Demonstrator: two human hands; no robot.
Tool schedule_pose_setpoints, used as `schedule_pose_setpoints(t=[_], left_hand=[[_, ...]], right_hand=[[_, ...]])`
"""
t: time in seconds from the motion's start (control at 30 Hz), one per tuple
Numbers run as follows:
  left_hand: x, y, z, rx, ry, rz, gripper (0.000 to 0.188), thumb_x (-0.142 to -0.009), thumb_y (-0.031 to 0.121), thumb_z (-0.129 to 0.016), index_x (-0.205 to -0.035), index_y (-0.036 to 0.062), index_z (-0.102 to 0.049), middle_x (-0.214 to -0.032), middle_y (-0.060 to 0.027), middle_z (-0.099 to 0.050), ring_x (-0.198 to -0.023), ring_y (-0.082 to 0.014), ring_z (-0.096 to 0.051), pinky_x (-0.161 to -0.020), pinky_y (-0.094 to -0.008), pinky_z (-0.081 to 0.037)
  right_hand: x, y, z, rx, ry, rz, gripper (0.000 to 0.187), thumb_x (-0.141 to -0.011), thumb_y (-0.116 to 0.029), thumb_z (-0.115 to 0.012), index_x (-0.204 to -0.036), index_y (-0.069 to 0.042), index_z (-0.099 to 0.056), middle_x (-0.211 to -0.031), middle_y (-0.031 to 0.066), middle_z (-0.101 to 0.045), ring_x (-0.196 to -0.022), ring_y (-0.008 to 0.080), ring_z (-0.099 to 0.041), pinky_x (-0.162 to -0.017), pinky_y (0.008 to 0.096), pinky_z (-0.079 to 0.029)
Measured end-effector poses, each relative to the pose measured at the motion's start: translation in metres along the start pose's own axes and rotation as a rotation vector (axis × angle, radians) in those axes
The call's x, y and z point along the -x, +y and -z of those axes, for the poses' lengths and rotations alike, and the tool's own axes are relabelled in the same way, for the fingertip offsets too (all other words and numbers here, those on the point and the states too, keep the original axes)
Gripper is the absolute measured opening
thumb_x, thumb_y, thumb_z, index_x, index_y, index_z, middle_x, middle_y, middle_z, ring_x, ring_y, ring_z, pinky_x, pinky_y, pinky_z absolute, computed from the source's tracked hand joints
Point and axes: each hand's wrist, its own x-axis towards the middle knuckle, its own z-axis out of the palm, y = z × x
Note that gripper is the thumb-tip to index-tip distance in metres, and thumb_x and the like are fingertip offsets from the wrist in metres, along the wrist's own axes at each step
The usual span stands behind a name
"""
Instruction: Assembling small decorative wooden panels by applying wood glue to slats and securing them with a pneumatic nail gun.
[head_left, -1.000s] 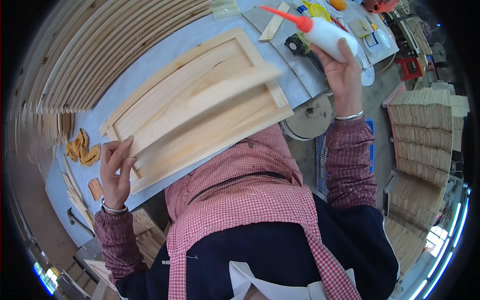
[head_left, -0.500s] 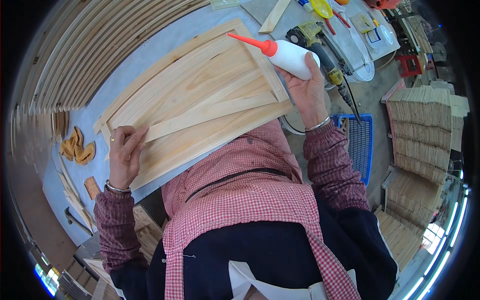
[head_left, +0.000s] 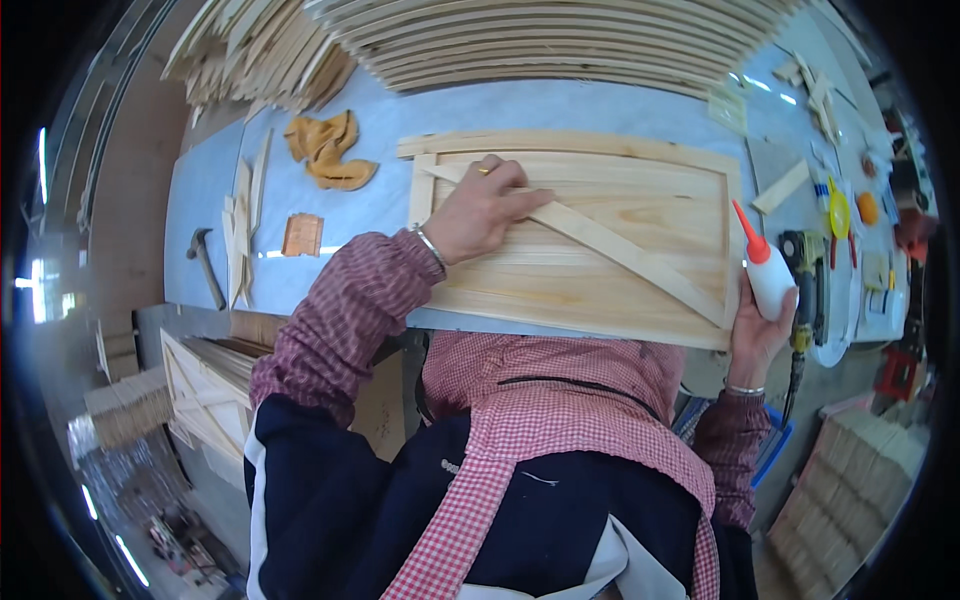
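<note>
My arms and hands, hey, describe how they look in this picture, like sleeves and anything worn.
Both forearms wear plum, finely patterned oversleeves, with navy upper sleeves; a white stripe shows along the left one. The left hand and right hand are gloveless, each with a silver-coloured bangle at the wrist. A gold-coloured ring shows on the left.

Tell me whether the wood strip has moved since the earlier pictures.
Yes: against the frame, the strip has swung; its left end went away from the person, toward the far left corner.
</note>
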Motion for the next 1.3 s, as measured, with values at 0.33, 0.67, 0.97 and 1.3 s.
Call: schedule_pose_setpoints(t=[0.33,0.67,0.97,1.3], left_hand=[[0.004,-0.02,-0.01,0.028,0.036,-0.022,0.039,-0.075,0.002,-0.059,-0.113,0.0129,-0.061,-0.094,-0.0099,-0.05,-0.089,-0.026,-0.047,-0.083,-0.036,-0.04],[0.008,-0.032,-0.023,0.177,0.068,-0.025,0.038,-0.076,0.0,-0.059,-0.112,0.0113,-0.061,-0.105,-0.011,-0.049,-0.1,-0.0274,-0.048,-0.089,-0.0356,-0.041],[0.016,-0.016,-0.008,0.372,0.161,-0.005,0.03,-0.077,0.009,-0.058,-0.107,0.007,-0.06,-0.109,-0.0128,-0.051,-0.105,-0.0286,-0.049,-0.092,-0.0369,-0.04],[0.17,-0.038,0.113,-0.034,0.744,0.776,0.026,-0.079,0.015,-0.06,-0.103,0.0049,-0.062,-0.104,-0.0151,-0.053,-0.091,-0.0309,-0.056,-0.082,-0.0369,-0.045]], right_hand=[[0.008,0.005,-0.007,0.046,-0.033,-0.022,0.052,-0.087,-0.029,-0.058,-0.123,0.004,-0.04,-0.126,0.0177,-0.047,-0.116,0.0316,-0.048,-0.097,0.0466,-0.042],[0.01,0.006,-0.003,0.059,-0.008,-0.023,0.055,-0.087,-0.029,-0.058,-0.124,0.006,-0.038,-0.126,0.0186,-0.047,-0.116,0.0326,-0.047,-0.097,0.0463,-0.043],[0.026,-0.012,-0.003,0.014,0.028,-0.031,0.057,-0.087,-0.027,-0.058,-0.127,0.007,-0.035,-0.129,0.0196,-0.044,-0.121,0.0332,-0.042,-0.105,0.0468,-0.033],[0.057,-0.034,-0.017,0.049,-0.106,-0.078,0.06,-0.089,-0.027,-0.054,-0.132,0.007,-0.029,-0.134,0.0191,-0.039,-0.124,0.0303,-0.04,-0.106,0.0422,-0.033]])
